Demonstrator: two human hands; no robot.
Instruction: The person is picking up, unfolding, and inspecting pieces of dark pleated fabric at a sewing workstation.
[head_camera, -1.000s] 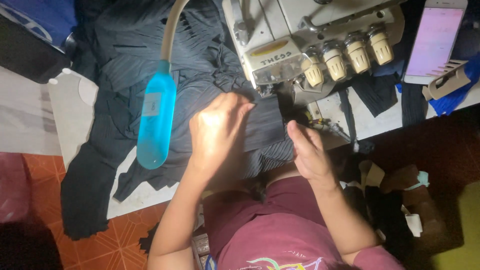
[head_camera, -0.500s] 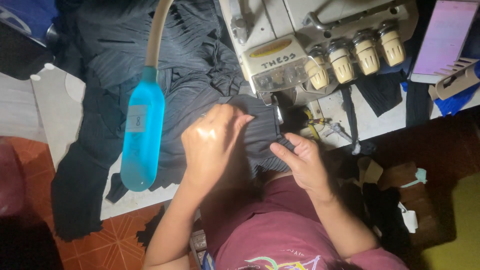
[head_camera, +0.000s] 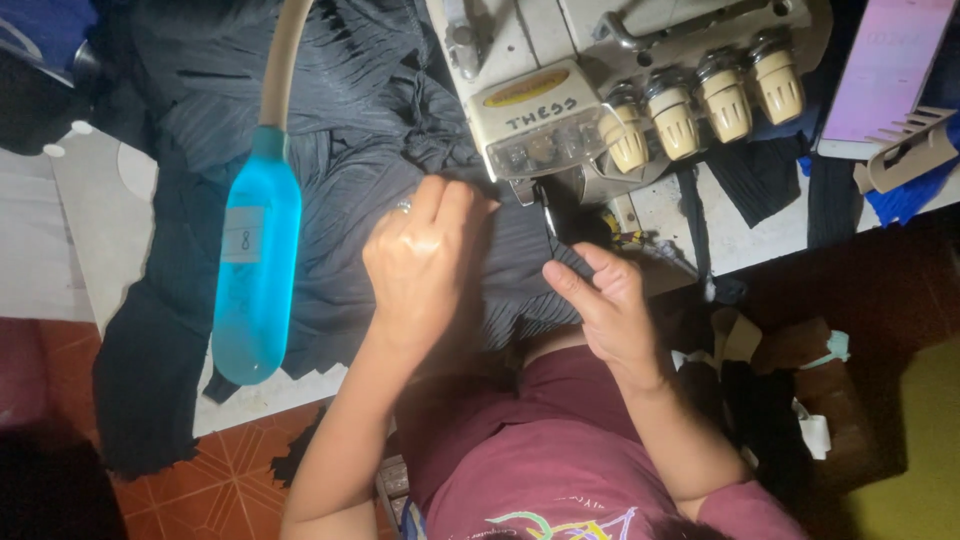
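- Your left hand (head_camera: 425, 255) is lying palm-down on the dark pleated fabric (head_camera: 340, 190), fingers curled and pressing the cloth flat against the table (head_camera: 100, 230), just left of the sewing machine (head_camera: 600, 90).
- Your right hand (head_camera: 605, 300) is pinching the near edge of the same fabric between thumb and fingers, just below the machine's needle area.
- The fabric is spreading from under both hands up and to the left, passing beneath the machine head and draping over the table's front edge toward the tiled floor (head_camera: 230, 480).
- The fabric strip between your two hands is sitting directly in front of the presser foot; whether it is touching the foot cannot be told.
- A blue lamp head (head_camera: 255, 285) on a beige flexible neck is hanging over the fabric, left of your left hand.
- Four cream tension knobs (head_camera: 700, 100) are lining the machine front, above your right hand.
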